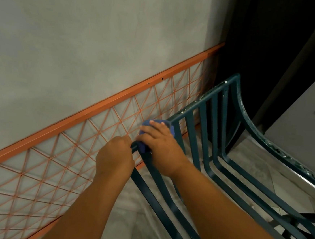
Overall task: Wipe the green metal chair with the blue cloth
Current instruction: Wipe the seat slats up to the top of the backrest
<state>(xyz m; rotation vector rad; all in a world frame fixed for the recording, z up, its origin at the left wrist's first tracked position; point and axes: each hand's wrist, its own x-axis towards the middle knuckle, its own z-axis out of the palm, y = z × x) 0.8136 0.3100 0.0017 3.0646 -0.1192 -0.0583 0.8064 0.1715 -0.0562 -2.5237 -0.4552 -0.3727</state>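
The green metal chair (217, 112) stands in front of me, its slatted back rising toward a top rail flecked with white paint. My right hand (159, 142) presses the blue cloth (145, 146) against the near corner of that top rail, the fingers spread over the cloth. My left hand (115, 158) sits just to the left, its fingers closed around the end of the chair's frame. Most of the cloth is hidden under my right hand.
An orange metal frame with a wire grid (88, 127) leans on the grey wall (84, 38) right behind the chair. A dark doorway (272, 43) opens at the upper right. Pale floor tiles (258, 165) show through the slats.
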